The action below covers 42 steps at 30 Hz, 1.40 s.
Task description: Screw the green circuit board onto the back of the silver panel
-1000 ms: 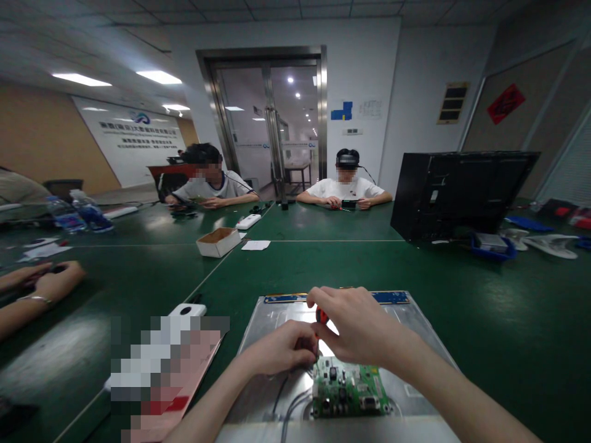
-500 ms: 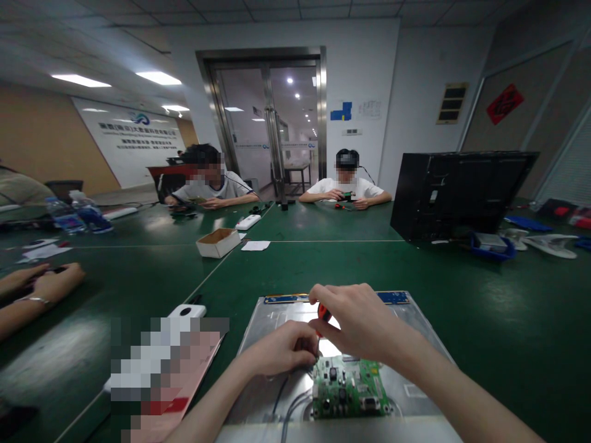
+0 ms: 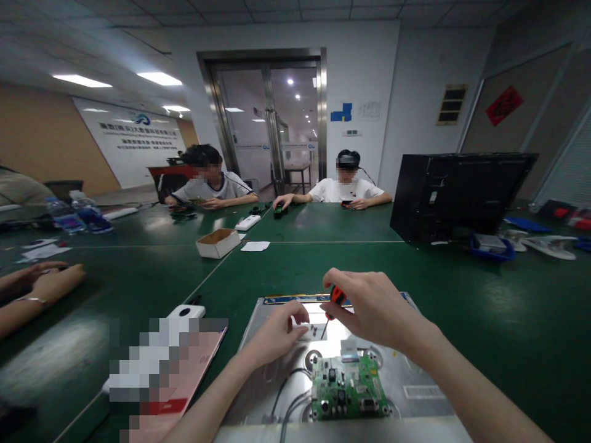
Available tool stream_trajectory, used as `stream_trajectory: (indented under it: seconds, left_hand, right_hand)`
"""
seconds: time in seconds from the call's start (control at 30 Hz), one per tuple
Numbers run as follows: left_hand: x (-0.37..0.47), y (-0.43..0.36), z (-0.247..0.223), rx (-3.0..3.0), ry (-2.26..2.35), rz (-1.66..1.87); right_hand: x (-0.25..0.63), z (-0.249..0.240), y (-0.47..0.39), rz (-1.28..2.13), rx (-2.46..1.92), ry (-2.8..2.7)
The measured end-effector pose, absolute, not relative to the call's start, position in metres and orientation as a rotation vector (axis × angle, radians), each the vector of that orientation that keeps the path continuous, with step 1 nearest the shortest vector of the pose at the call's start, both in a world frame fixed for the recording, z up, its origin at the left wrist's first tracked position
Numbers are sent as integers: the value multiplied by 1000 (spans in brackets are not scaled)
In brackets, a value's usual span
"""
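My right hand (image 3: 373,301) grips a screwdriver (image 3: 337,296) with an orange and black handle. Its thin shaft slants down, the tip near the bright metal back of a display panel (image 3: 429,369). My left hand (image 3: 279,332) is over the panel's left half, thumb and forefinger apart, with nothing visible between them. Beside those fingertips several small screws (image 3: 314,331) lie on the panel. A green circuit board (image 3: 348,387) sits on the panel nearer to me, with a flat ribbon cable (image 3: 349,349) at its far edge and dark cables (image 3: 290,406) at its left.
A white power strip (image 3: 187,312) and a pink sheet (image 3: 203,357) lie to the left. Farther off are a small open box (image 3: 218,243), white paper (image 3: 255,246) and a black monitor (image 3: 462,197). Two people sit across the table; another person's hands (image 3: 50,286) show at left.
My left hand has moved up and away from the circuit board, its fingers parting. My right hand has lifted the screwdriver slightly rightward. Across the table, a person has moved a green item leftward.
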<state>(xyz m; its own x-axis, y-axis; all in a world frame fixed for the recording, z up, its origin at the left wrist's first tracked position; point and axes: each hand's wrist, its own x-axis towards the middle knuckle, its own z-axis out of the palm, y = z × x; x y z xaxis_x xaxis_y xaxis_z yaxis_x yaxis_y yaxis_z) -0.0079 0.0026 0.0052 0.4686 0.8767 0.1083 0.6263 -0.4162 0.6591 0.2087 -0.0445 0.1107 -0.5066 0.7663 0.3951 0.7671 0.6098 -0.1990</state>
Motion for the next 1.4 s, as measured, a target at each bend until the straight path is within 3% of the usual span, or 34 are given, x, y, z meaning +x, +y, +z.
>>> stream_trajectory:
  seconds: [0.1,0.3,0.8,1.1,1.4]
  left_hand:
    - [-7,5,2,2206,1357,692]
    - [-3,1,-6,2432,1156,532]
    - [-4,-5,8,2500,1322,369]
    - [5,-68,23,2486,1368,116]
    - [1,-93,-22,2409,1346,302]
  right_hand:
    - [210,112,-44,0,-1232,-2388]
    - [210,112,-45,-26,-1211,-2406]
    - [218,120,-49,-30,-1236,-2387]
    - [219,126,-61,-30,-1227,-2420]
    - [216,129,-72,-10,-1101,-2442]
